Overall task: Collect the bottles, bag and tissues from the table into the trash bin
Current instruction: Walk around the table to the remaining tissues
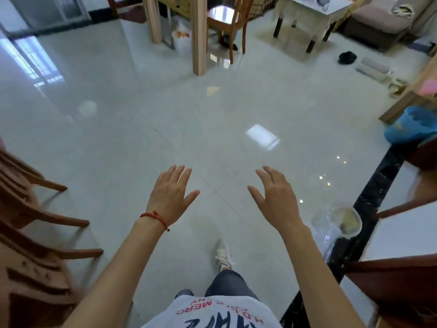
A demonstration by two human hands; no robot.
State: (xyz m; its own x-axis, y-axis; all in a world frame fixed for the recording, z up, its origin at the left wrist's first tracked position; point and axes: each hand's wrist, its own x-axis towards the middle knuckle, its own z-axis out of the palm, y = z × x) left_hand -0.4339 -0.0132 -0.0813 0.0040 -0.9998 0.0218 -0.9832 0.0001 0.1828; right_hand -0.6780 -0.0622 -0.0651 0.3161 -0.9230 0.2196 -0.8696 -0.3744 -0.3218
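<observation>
Fingers (pixel 176 174) spread wide and loose on the left hand (pixel 170 200) and the right hand (pixel 276 202), gripping nothing. Held out in front above the shiny floor (pixel 212 129), likely for balance while stepping, with one shoe (pixel 223 254) out ahead.

No bottles, no tissues and no messy table in clear view.

Closest to the right hand: a round bin (pixel 340 221) lined with clear plastic, low on the floor, right beside the black strip (pixel 369 209) near the floor's right edge. Something yellowish inside, too blurry to name.

Further off, at the right edge, a blue bag (pixel 409 126) draped over something. Far away, under a wooden table (pixel 197 36), a white bin (pixel 181 39). Hard to say which one is the trash bin.

Wooden chairs (pixel 30 209) along the left edge.

Empty hands, so probably on the way to grab something.
</observation>
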